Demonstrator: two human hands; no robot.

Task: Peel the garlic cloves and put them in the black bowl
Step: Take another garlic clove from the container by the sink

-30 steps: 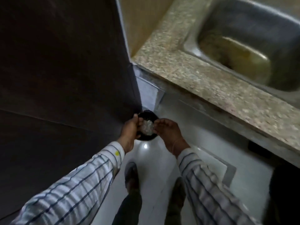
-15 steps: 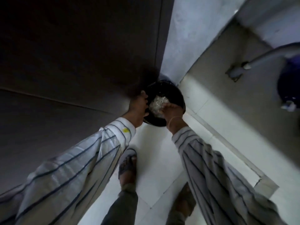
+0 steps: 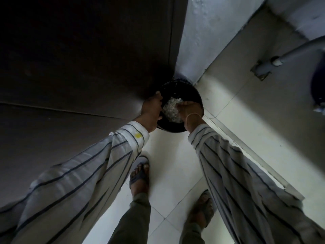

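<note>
My left grip [image 3: 152,110] clasps the black bowl [image 3: 175,88]; I can't tell what my right grip [image 3: 189,108], at the pale heap [image 3: 171,110] inside, holds. Likely a carrying step; next, keep it level.

left hand [image 3: 152,110] and right hand [image 3: 190,110] held out low, each gripping a side of the black bowl [image 3: 182,91]

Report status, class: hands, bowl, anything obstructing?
Left hand and right hand grip rim of black bowl. Pale bits piled inside, cloves or skins unclear. Wall close ahead.
</note>
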